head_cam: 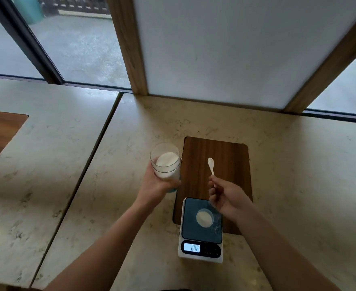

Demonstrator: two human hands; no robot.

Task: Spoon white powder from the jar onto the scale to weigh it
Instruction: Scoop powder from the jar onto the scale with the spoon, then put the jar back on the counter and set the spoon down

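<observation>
**Jar lifted in the left hand, spoon held in the right above the board**

Nearest to the camera, the scale [201,229] stands at the front of the marble table [288,164], with its back part resting on the wooden board [217,164]. Its lit display [191,247] shows digits, but they are too blurred to read. On the dark platform sits a small round dish [204,217] with white powder [204,216] inside; some grains seem scattered beside it.

Just behind the scale, the right hand [225,198] is raised over the board. Its thumb and fingers pinch the end of the handle of a white spoon [211,165], and the bowl points away from the person. Whether the bowl carries powder I cannot tell. The right wrist covers the right back corner of the scale.

To the left, the left hand [158,183] wraps around the lower part of the clear jar [165,162], tilted a little, just beside the left edge of the board. The jar is about half full. Its base is hidden by the fingers, so I cannot say if it touches the table.

Left of the jar a dark seam [84,171] divides the table, with much free surface on both sides. Further back stand a white panel [236,49] in a wooden frame and the windows [78,43].
</observation>
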